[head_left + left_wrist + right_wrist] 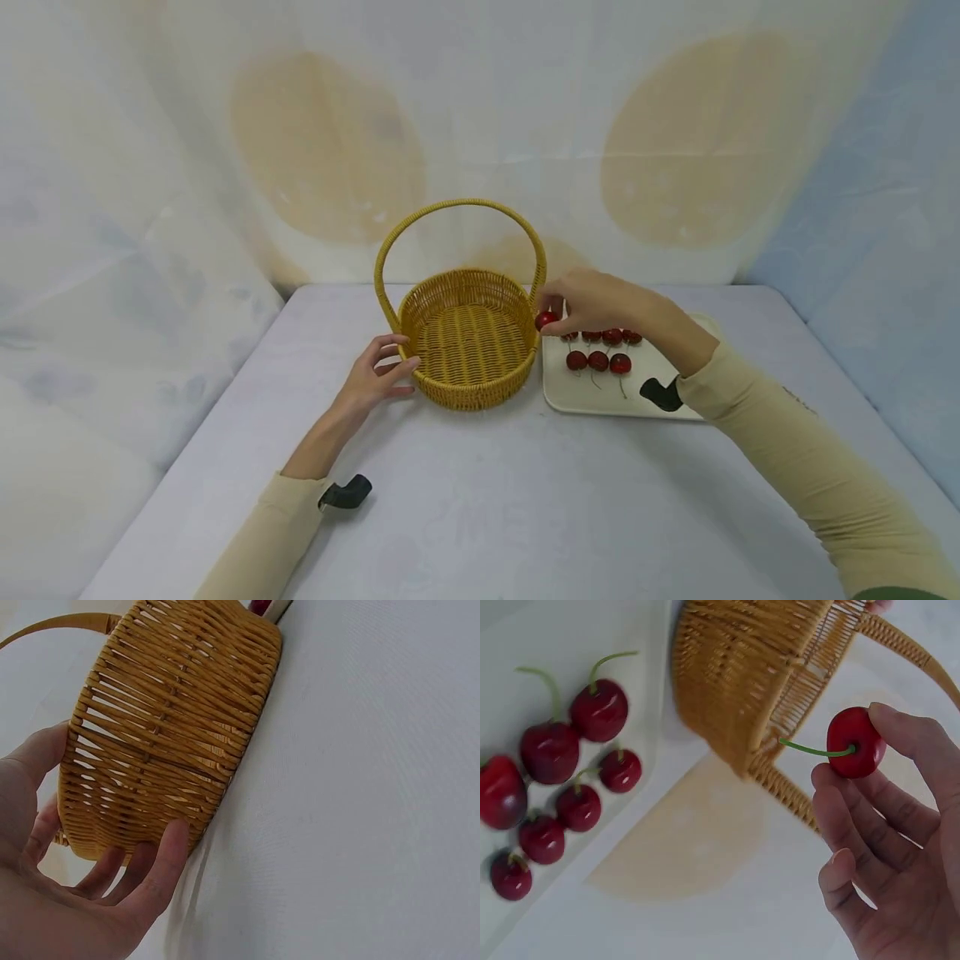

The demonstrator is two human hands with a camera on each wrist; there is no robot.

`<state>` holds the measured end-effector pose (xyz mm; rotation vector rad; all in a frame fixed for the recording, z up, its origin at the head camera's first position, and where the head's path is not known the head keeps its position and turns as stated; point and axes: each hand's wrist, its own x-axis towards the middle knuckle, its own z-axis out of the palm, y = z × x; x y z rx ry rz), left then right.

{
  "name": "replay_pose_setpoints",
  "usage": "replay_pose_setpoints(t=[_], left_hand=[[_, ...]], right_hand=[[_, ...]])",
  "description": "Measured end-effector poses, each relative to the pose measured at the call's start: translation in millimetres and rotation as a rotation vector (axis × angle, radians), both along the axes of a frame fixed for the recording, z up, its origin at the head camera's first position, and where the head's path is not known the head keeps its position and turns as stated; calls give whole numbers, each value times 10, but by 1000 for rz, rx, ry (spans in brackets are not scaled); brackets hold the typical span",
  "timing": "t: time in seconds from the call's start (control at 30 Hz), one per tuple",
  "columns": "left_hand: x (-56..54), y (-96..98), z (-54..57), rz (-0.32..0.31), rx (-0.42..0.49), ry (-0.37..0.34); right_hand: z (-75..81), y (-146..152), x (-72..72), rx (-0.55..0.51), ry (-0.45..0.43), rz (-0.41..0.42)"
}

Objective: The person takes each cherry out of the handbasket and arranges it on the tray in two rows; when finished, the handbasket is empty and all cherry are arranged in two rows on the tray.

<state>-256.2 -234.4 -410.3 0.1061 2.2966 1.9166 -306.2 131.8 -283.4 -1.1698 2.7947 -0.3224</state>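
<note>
A round yellow wicker basket (468,398) with a tall arched handle stands upright on the table. My left hand (378,375) holds its left side, the thumb (46,750) at the rim and the other fingers spread along the woven outer wall (161,742). Above the basket's right rim, my right hand (592,302) pinches a red cherry (857,742) between thumb and fingertips. The cherry's green stem points toward the basket in the right wrist view. The basket's woven bottom (472,342) shows bare in the head view.
A white tray (562,400) lies to the right of the basket, partly under my right forearm. Several dark red cherries (597,361) with stems sit on it in two rows. Pale patterned cloth (510,125) hangs behind the table.
</note>
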Motion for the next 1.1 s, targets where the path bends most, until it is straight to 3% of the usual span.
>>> replay_pose_setpoints(t=[0.23,0.6,0.8,1.1], left_hand=[[-2,-5,-27,15,-20,22],[0,3,-16,8,-13,26],[-14,-11,-11,6,-6,11],[84,37,152,-6,6,-22]], right_hand=[[-66,431,148,-20,-37,-95],[-428,1032,223,-30,53,-240],[-643,1227,230,-34,33,-354],[-984,1349,173,-97,4,-505]])
